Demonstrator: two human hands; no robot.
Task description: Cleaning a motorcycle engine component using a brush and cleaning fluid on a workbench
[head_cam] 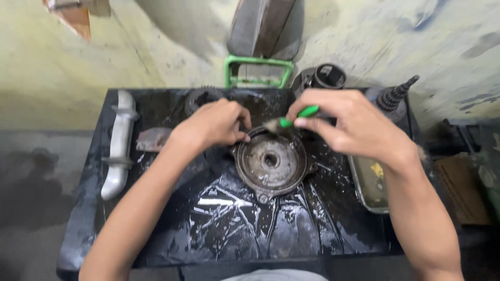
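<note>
The two bare forearms come in from the bottom edge over a black, wet, shiny plastic sheet (219,218) that covers the table. The left hand (213,124) is curled, its fingertips pinching the upper left rim of a round, dirty metal cover (271,162) that lies flat in the middle, with a centre hole. The right hand (346,124) pinches a green-handled brush (291,122); its long axis runs left to right, bristles pointing left onto the cover's top edge. A grey cast pipe (120,143) lies at left, a metal tray (371,187) at right.
</note>
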